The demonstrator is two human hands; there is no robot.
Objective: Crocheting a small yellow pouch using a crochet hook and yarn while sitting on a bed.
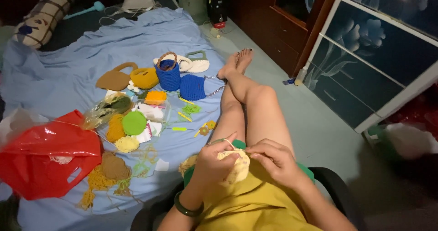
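Note:
My left hand [213,160] and my right hand [275,160] meet over my lap, both closed on a small cream crochet piece [237,167]. A strand of pale yarn loops over my left index finger. The right hand pinches the piece's right edge; whether it holds a hook is hidden by the fingers. A dark green bangle [187,208] circles my left wrist. My legs stretch out onto a blue bedsheet [68,71].
On the sheet lie a blue crochet basket [169,76], a blue pouch [192,87], tan and mustard bags, yarn balls [127,135], hooks and a red plastic bag [45,155]. I sit on a black chair [328,176]. A wooden cabinet and a floral wardrobe [374,53] stand right.

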